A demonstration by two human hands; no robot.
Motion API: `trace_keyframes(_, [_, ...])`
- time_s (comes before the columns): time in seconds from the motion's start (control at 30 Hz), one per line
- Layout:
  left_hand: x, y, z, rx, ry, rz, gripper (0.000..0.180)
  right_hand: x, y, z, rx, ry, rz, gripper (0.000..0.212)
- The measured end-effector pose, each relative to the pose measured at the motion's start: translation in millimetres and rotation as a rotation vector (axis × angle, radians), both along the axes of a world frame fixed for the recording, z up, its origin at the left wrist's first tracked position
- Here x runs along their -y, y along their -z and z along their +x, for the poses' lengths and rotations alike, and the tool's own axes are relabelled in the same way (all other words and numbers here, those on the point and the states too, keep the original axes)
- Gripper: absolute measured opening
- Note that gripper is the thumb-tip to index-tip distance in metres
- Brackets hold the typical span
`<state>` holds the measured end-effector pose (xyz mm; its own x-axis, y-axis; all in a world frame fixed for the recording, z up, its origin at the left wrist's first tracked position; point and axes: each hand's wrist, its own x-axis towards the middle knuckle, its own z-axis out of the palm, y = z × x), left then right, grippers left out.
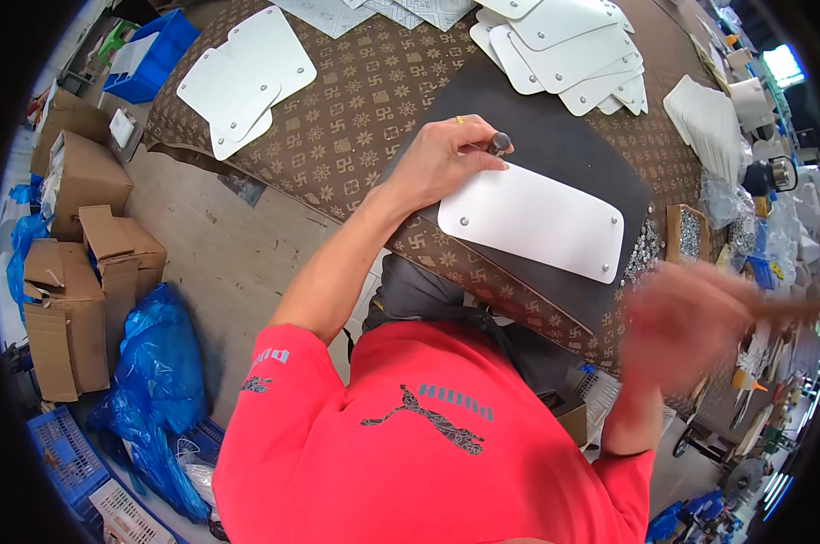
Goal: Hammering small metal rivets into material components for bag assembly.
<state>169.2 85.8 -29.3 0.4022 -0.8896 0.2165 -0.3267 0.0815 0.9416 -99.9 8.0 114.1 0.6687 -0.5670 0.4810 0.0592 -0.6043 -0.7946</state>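
My left hand (437,160) pinches a short dark metal punch (499,143), held upright at the upper left corner of a white panel (532,218). The panel has rounded corners and small metal rivets at its other corners. It lies on a dark grey mat (564,145) near the table's front edge. Off the panel's right end, my right hand (687,326) is raised and smeared by motion. Its fingers close around a blurred brown tool handle (786,311) that sticks out to the right; the tool's head cannot be made out.
A patterned brown cloth (337,118) covers the table. White panels are piled at the far left (247,77) and far right (564,45). Loose rivets (644,252) lie beside a wooden box of small metal parts (688,234). Cardboard boxes (88,186) and a blue bag (161,363) stand left.
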Motion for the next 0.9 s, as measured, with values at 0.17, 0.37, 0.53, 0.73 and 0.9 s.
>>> trace_keyframes(0.17, [5.1,3.0,1.6,-0.057,-0.005,-0.080,0.017,-10.8,38.0,0.3,-0.727,0.169,0.195,0.019])
trace_keyframes(0.37, [-28.2,-20.7,-9.6,-0.321,0.014,-0.119,0.015,-36.9,33.1,-43.4,-0.432,0.238,0.608,0.015])
trace_keyframes(0.53, [-52.4,-16.9,-29.3,-0.346,0.045,-0.031,0.016,-50.4,40.6,-55.1,-0.495,0.243,0.633,0.015])
trace_keyframes(0.73, [-60.6,-3.5,-33.3,-0.242,0.056,0.010,0.021,-61.9,-25.5,-55.9,0.122,0.255,0.687,0.015])
trace_keyframes(0.9, [-63.3,-7.4,-36.3,-0.097,0.054,0.016,0.019,-49.9,34.9,-31.3,-0.586,0.058,-0.271,0.020])
